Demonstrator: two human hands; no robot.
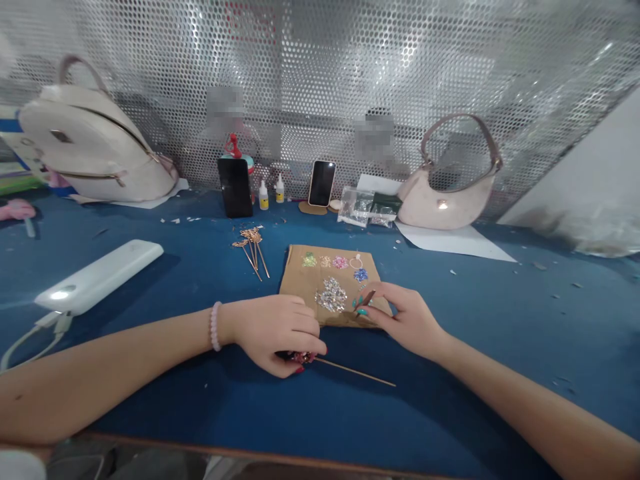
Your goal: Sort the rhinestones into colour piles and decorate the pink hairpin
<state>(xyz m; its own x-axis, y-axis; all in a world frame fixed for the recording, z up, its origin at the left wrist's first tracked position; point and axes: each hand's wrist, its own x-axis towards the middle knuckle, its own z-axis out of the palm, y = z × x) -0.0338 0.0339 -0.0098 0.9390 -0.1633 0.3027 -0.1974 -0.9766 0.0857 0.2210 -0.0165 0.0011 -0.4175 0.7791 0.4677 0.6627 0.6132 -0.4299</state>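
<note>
A: Bearing of the long pin (356,372)?

B: Lower centre of frame. Its reddish-pink ornamented head sits under the left hand (280,333); the thin shaft runs out to the right, dipping slightly toward lower right. Long axis nearly crosswise.

A: Fingers?

B: Left: curled closed on the ornamented head. Right hand (410,320), right of centre: pinching a slim brown tool (367,301) over the cardboard (300,283), tip toward lower left. Whether the tip touches, cannot tell.

A: Edges, room?

B: Cardboard's near edge lies above the shaft; left hand overlaps its lower-left corner. Front edge of the tabletop (480,300) crosses the bottom of frame, well apart from the shaft, plain blue between. Rightward the shaft has open surface as far as the right forearm (500,370). A silver pile (332,295) lies just left of the tool.

A: Surface, surroundings?

B: Blue, scattered scraps at right. Gold-coloured pins (251,235) left of the cardboard; white power bank (100,277) at left. Perforated metal wall (320,60) across the top; backpack (100,147) upper left, handbag (447,200) upper right.
</note>
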